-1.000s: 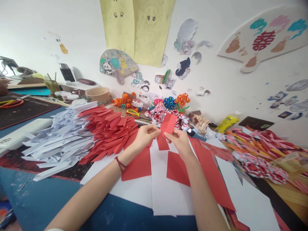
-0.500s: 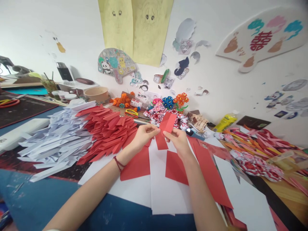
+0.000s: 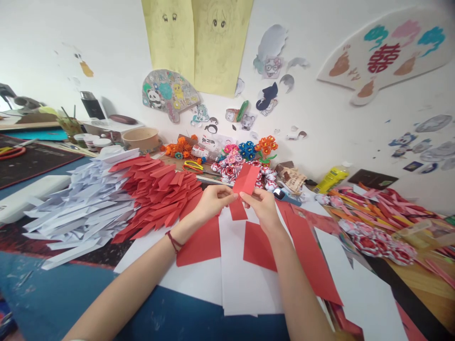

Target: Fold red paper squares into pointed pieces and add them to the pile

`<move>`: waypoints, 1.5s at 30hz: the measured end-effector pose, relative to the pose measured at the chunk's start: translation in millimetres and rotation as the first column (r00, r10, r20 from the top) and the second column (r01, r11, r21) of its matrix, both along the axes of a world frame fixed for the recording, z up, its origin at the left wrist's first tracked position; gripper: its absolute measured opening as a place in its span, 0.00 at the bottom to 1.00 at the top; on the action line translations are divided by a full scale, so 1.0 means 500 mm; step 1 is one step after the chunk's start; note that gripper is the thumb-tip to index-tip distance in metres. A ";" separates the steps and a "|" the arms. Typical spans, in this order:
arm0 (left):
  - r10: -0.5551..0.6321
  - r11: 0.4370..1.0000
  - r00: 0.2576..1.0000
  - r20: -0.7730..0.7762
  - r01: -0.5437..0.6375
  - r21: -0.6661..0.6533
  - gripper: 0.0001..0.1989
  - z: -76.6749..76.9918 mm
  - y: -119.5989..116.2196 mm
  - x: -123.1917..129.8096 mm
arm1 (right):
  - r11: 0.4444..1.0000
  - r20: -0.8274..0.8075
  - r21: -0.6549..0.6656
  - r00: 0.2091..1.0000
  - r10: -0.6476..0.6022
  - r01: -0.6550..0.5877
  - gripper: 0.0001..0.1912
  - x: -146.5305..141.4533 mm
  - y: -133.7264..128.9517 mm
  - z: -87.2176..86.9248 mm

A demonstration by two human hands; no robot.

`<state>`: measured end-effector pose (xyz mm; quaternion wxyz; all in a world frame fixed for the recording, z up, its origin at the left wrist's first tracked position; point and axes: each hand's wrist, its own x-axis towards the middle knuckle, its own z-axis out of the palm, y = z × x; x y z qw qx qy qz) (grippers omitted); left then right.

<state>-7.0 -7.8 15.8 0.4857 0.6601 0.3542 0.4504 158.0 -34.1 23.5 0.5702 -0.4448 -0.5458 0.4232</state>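
Note:
Between my hands a strip of red paper (image 3: 246, 179) is held up, with a lengthwise crease showing on its upper part. My left hand (image 3: 213, 203) pinches its left edge with thumb and finger. On the other side my right hand (image 3: 262, 208) grips it, thumb in front and fingers mostly hidden behind. The two thumb tips nearly meet on the paper. Below lie white sheets (image 3: 245, 291) and flat red pieces (image 3: 201, 244) on the table. A heap of folded red strips (image 3: 156, 192) sits left of my left hand, beside a heap of folded white strips (image 3: 83, 203).
Paper flowers (image 3: 248, 150) and a yellow bottle (image 3: 332, 177) stand by the wall. Yellow-handled scissors (image 3: 194, 166) lie behind the red heap. At right are red-and-white folded paper pieces (image 3: 380, 244) and colored strips (image 3: 369, 208). A beige bowl (image 3: 141, 139) is at back left.
My left thumb has slid slightly right along the red paper, closer to my right thumb. The whole view has shifted a little; both hands keep their hold.

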 end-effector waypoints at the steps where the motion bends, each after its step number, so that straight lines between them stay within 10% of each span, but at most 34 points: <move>1: -0.012 1.000 1.000 -0.011 0.012 0.002 0.16 -0.002 0.000 0.000 | 1.000 0.001 -0.001 1.000 -0.006 0.006 0.12 0.000 0.000 0.000; 45: 0.067 0.981 0.989 -0.135 -0.041 0.188 0.14 -0.005 -0.007 0.007 | 0.999 0.044 -0.036 0.999 -0.003 0.004 0.14 0.006 0.001 0.003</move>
